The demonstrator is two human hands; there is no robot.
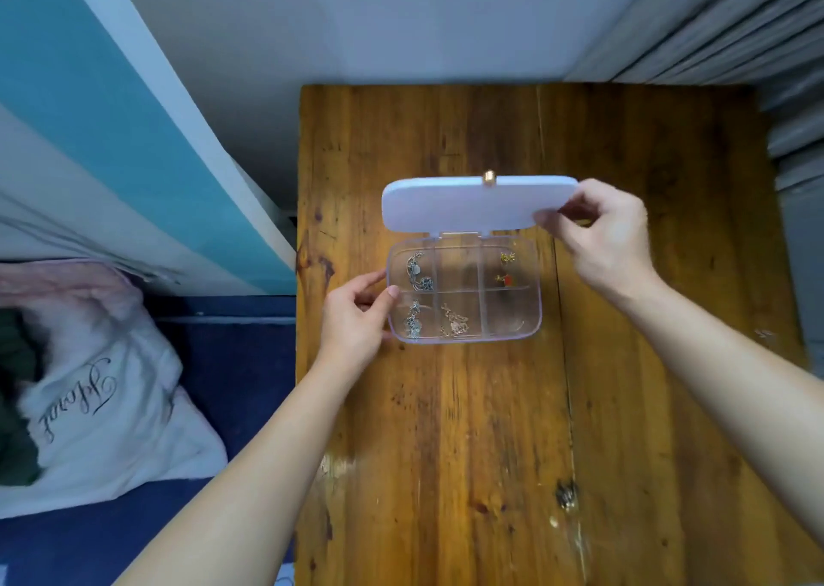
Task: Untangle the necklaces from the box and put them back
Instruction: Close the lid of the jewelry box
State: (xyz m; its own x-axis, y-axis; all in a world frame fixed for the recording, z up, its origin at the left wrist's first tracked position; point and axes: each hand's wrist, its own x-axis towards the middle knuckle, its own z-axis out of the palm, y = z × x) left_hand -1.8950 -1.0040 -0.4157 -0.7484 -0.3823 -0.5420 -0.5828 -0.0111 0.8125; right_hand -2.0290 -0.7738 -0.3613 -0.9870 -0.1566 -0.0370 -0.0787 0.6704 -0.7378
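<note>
Box [463,291] on table [446,429], lid [472,204] up | left hand [356,318] pinches box edge, steadying it | right hand [602,233] pinches lid corner, holding it open | necklaces [419,273] tangled in left compartments

The only writing in view is on a white pillow [107,411] lying on the dark blue bed at about eight o'clock from the wooden tabletop [490,407]. It is a single word in dark, looping script, printed across the fabric and running at a slant, bottom to top. It seems to begin with a flourished capital and end in "t", but the letters cannot be read with certainty. No other text, number, brand or label shows anywhere.
</note>
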